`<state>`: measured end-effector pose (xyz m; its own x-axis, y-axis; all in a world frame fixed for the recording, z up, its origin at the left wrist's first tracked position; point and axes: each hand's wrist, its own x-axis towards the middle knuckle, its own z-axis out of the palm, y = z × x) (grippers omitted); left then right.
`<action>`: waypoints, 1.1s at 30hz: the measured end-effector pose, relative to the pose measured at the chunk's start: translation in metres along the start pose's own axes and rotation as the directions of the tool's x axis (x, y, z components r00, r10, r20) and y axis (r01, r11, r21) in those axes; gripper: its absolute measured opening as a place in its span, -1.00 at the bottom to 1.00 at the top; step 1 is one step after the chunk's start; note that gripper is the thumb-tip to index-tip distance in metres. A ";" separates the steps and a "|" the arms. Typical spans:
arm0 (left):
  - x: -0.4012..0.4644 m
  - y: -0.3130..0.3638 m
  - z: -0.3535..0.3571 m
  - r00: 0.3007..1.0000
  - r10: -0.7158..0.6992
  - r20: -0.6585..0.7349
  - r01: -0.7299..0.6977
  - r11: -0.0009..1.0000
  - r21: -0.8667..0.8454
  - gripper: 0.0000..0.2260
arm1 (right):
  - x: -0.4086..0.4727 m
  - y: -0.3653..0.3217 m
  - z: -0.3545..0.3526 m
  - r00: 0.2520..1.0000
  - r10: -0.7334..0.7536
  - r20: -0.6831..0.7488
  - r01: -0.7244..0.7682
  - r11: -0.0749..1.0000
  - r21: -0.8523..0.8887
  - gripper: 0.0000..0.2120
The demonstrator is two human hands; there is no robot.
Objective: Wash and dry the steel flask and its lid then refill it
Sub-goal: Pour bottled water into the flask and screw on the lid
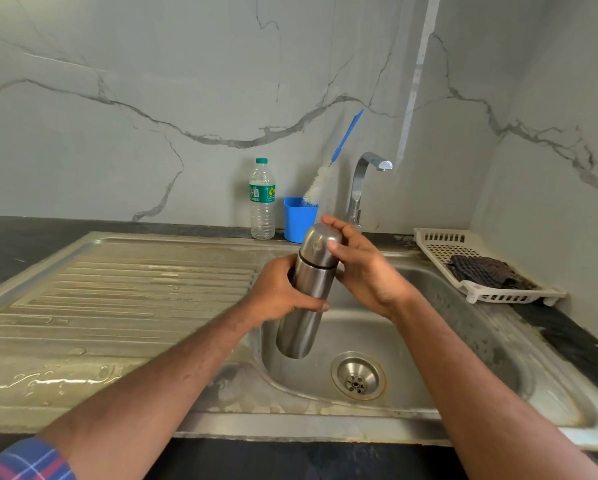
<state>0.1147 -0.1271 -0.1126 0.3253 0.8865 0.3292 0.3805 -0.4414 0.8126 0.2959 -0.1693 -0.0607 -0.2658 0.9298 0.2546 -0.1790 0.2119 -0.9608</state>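
Note:
I hold the steel flask point(306, 306) nearly upright, tilted a little to the right, above the sink basin point(463, 341). My left hand point(280, 292) wraps around the flask's body. Around the steel lid point(320, 242), which sits on top of the flask, my right hand point(363, 268) is closed, fingers over its dome. A dark seam ring separates lid from body. The tap point(363, 181) stands behind the flask; no water runs from it.
A plastic water bottle point(262, 199) and a blue cup point(299, 218) holding a bottle brush point(325, 178) stand against the marble wall. A white rack point(477, 265) with a dark cloth point(488, 271) sits at the right. The wet ribbed drainboard point(117, 306) lies left of the basin.

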 end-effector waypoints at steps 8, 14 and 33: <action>-0.003 0.005 0.004 1.000 0.017 0.011 -0.017 1.000 0.021 -0.41 | 0.004 0.002 0.014 0.982 -0.073 -0.174 0.041 0.983 -0.180 -0.21; -0.002 0.005 -0.001 1.000 0.023 -0.008 -0.023 1.000 0.008 -0.39 | 0.001 -0.003 -0.003 0.971 -0.111 -0.210 0.093 0.991 -0.095 -0.34; -0.005 0.008 -0.007 0.999 0.017 0.049 -0.015 0.998 -0.054 -0.40 | -0.004 -0.004 -0.008 0.993 -0.080 0.085 0.086 0.994 -0.068 -0.45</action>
<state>0.1098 -0.1336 -0.1045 0.3741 0.8707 0.3192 0.3286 -0.4463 0.8323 0.3053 -0.1712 -0.0587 -0.3299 0.8809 0.3394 -0.1363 0.3113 -0.9405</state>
